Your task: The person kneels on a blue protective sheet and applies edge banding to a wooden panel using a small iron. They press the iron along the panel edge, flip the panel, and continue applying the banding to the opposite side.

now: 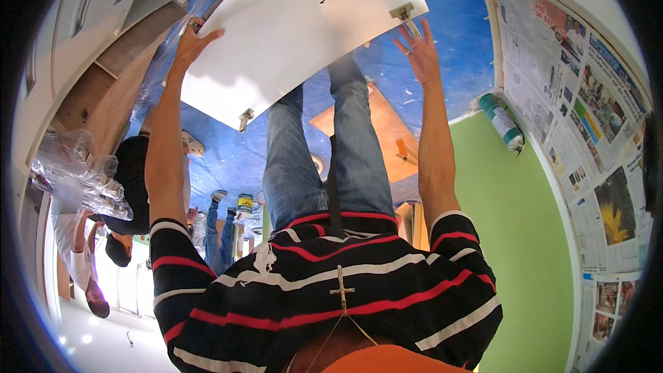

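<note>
A large white board (297, 34) with black handwriting and drawn marks is held out in front of me, over my jeans-clad legs. My left hand (191, 43) is closed on its left edge, the thumb lying over the near face. Close to its right corner, where a metal clip (401, 11) grips the edge, my right hand (420, 61) has its fingers spread, with the fingertips by the clip. Whether they touch it I cannot tell. Another metal clip (246, 119) is fixed at the board's lower corner.
Blue sheeting (456, 48) covers the floor, with an orange-brown panel (380, 121) by my legs. At right, a green canister (502, 122) lies beside a newspaper-covered surface (552, 83). Plastic-wrapped goods (79, 169) and other people (131, 176) are at left. Farther off stands a paint can (245, 204).
</note>
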{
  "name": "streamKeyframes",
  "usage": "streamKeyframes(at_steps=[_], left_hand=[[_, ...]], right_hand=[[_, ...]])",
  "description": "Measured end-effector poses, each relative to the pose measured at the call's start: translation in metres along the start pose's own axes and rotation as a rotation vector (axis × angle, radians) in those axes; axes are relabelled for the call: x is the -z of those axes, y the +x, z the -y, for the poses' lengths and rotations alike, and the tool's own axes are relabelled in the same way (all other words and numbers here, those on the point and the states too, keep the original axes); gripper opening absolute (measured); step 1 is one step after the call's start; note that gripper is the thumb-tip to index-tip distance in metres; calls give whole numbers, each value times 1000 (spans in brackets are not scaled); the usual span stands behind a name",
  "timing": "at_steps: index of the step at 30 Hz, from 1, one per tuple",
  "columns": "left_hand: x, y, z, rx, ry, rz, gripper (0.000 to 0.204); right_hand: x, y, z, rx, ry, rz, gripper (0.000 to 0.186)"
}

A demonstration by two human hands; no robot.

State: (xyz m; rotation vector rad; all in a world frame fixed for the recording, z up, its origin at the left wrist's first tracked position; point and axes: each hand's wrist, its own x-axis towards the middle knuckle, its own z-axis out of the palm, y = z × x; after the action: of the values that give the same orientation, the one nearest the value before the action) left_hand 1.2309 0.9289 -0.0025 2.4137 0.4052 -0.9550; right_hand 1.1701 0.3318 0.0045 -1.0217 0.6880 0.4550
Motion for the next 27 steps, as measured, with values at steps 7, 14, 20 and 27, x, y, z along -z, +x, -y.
streamKeyframes(at_steps=[7, 14, 20, 27], left_hand=[[-6, 8, 11, -2, -15, 9, 103], [-6, 7, 17, 0, 47, -3, 102], [-2, 7, 9, 90, -97, 56, 106], [7, -6, 4, 37, -112, 18, 100]], right_hand=[[39, -40, -81, -178, 51, -573, 63], [-120, -128, -258, -202, -324, -60, 58], [-276, -180, -370, -441, -209, 65, 68], [-286, -169, -391, -478, -186, 144, 82]])
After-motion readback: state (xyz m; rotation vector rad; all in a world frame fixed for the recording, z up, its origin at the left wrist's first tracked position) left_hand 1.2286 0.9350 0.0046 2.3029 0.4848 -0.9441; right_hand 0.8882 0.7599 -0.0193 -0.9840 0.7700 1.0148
